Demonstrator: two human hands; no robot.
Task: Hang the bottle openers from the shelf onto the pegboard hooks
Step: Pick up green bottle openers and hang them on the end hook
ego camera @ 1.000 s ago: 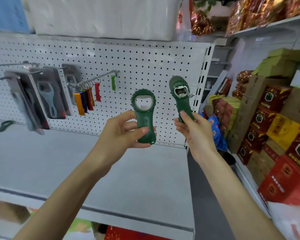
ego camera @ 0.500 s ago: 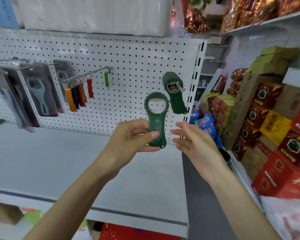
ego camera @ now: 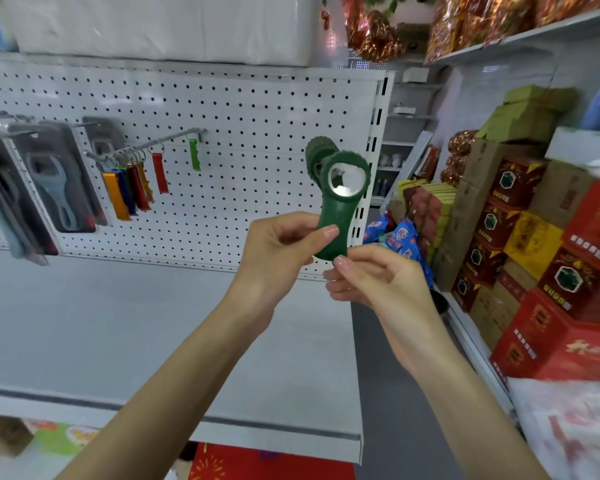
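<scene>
My left hand [ego camera: 278, 251] grips a dark green bottle opener [ego camera: 340, 202] by its handle, ring end up. The thumb and fingers of my right hand [ego camera: 371, 275] pinch the bottom tip of the same opener. Right behind it a second green bottle opener [ego camera: 315, 150] hangs on a hook of the white pegboard [ego camera: 257, 116], mostly hidden by the held one. The hook itself is covered.
A long peg [ego camera: 160, 142] on the pegboard carries several coloured keyring openers [ego camera: 132, 188]. Packaged openers [ego camera: 52, 178] hang at the left. The grey shelf [ego camera: 118, 323] lies below. Red and green boxes [ego camera: 551, 254] are stacked at the right.
My right hand let go of the second opener, leaving it on the pegboard hook, and came down to the opener in my left hand. My left hand carried that opener rightward, in front of the hung one.
</scene>
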